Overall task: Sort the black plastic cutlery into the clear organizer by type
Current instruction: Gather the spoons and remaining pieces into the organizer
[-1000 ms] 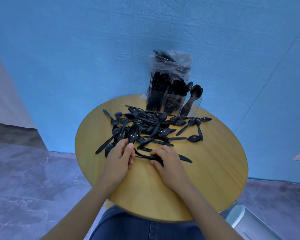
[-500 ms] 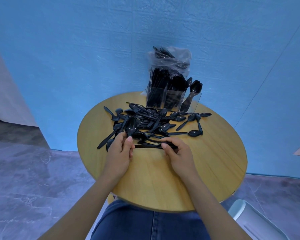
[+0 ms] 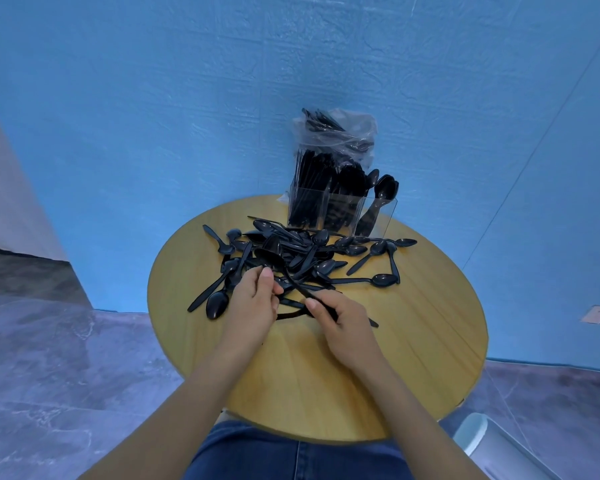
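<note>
Left hand (image 3: 253,303) pinching black plastic spoons (image 3: 274,261), right hand (image 3: 343,323) fingers curled round their handles, clear acrylic organizer (image 3: 340,213) behind, round wooden table (image 3: 413,358)

Black plastic cutlery (image 3: 302,258) lies in a loose tangle across the far half of the round top, spoons mostly, bowls and handles crossing every way. Behind it the clear organizer (image 3: 340,211) stands upright, its compartments packed with upright black pieces, one large spoon (image 3: 378,206) leaning alone in the right-hand section.

Cutlery pile (image 3: 302,261) blocks organizer (image 3: 340,213); table (image 3: 430,323) right side free.
</note>
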